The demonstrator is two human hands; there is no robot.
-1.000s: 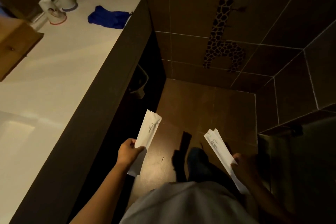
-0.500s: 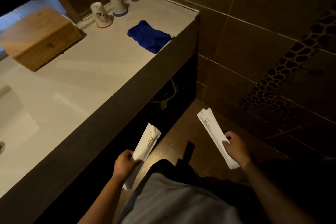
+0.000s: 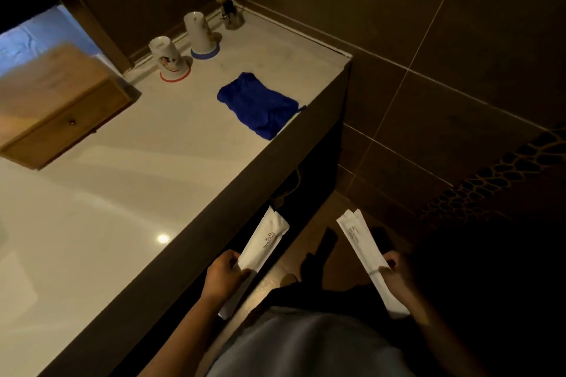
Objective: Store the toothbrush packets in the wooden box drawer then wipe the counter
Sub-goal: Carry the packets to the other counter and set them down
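My left hand grips a white toothbrush packet by its lower part, just below the dark front edge of the counter. My right hand holds more white packets, at least two stacked, over the floor. The wooden box sits on the white counter at the far left, its drawer shut with a small knob on the front. A folded blue cloth lies near the counter's right front edge.
Two upturned white cups stand at the back of the counter, with a reed diffuser in the corner. Dark tiled walls close the right side. Brown floor lies below, with a dark space under the counter.
The view has swung left and up onto the counter, bringing the box, cups and cloth closer to centre. Both hands still hold their packets low in front of me.
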